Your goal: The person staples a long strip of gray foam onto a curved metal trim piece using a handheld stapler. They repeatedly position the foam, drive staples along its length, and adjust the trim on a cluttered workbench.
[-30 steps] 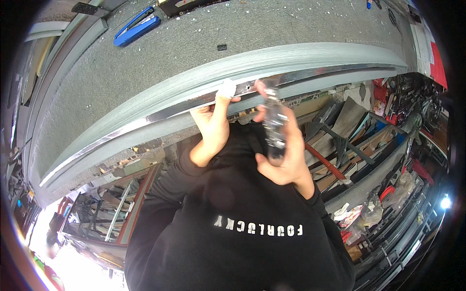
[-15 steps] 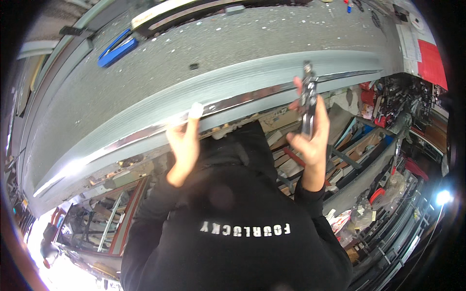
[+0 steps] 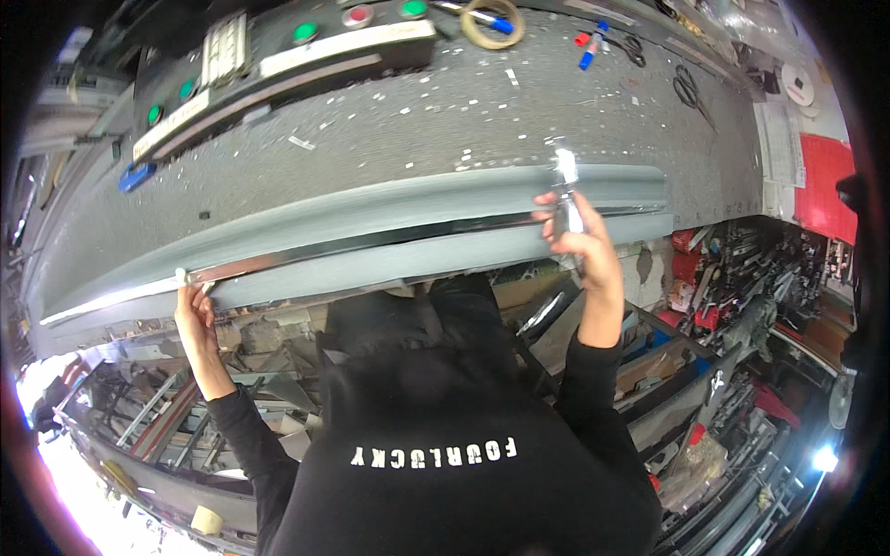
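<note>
A long grey metal profile (image 3: 389, 269) lies along the front edge of the bench, with a shiny mirror-like strip (image 3: 324, 246) running down its length. My left hand (image 3: 197, 320) is at the left part of the profile, fingers curled and pinched at the strip. Something small and white shows at its fingertips; whether it is held or wrapped round a finger, I cannot tell. Near the profile's right end, my right hand (image 3: 593, 250) is closed round a shiny metal hand tool (image 3: 567, 208), upright and blurred, resembling locking pliers.
The grey bench top (image 3: 371, 153) is strewn with white flecks. Along its far side are a control panel (image 3: 343, 51) with green and red buttons, a tape roll (image 3: 492, 26), markers (image 3: 590, 46) and scissors (image 3: 688, 88). Metal offcuts (image 3: 176, 417) fill racks beneath the bench.
My left hand has slid left along the strip, away from my right hand. My right hand still holds the tool. The view has shifted, bringing more of the control panel into sight.
</note>
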Demonstrator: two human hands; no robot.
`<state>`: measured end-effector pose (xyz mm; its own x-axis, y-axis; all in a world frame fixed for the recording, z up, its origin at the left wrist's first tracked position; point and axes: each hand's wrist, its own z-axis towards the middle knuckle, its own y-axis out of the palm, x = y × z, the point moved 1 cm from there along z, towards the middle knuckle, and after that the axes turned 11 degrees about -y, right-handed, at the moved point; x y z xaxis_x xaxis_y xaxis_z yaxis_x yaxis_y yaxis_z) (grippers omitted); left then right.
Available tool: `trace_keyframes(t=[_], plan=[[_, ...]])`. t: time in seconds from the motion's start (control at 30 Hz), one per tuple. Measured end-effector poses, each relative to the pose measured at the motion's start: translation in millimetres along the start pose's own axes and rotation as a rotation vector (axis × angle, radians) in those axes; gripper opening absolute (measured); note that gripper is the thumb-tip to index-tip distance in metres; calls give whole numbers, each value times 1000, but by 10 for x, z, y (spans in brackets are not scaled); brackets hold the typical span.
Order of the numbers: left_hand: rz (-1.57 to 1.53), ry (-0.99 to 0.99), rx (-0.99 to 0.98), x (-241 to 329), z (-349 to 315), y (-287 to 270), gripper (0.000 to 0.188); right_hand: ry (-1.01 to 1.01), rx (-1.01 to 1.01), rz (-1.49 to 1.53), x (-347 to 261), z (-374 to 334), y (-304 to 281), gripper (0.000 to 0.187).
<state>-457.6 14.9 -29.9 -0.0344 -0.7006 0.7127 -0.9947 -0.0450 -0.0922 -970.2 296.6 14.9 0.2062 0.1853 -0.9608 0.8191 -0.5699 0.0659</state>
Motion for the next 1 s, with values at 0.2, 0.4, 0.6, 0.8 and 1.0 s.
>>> trace_keyframes(t=[0.2, 0.4, 0.6, 0.8, 1.0], plan=[[68, -41, 28, -274, -473, 1106, 47, 107, -196, 230, -21, 81, -202, 62], [284, -32, -177, -796, -1401, 2691, 41, 145, -250, 195, -51, 71, -236, 57], [224, -248, -544, -1179, -1865, 3584, 34, -1, -191, 22, 42, -74, -245, 60], [159, -120, -469, -1284, -1868, 3597, 29, -168, 10, -327, -255, -123, -1159, 68], [48, -79, -291, -1359, -2029, 3819, 30, 108, -222, 13, -356, 199, -2193, 56]])
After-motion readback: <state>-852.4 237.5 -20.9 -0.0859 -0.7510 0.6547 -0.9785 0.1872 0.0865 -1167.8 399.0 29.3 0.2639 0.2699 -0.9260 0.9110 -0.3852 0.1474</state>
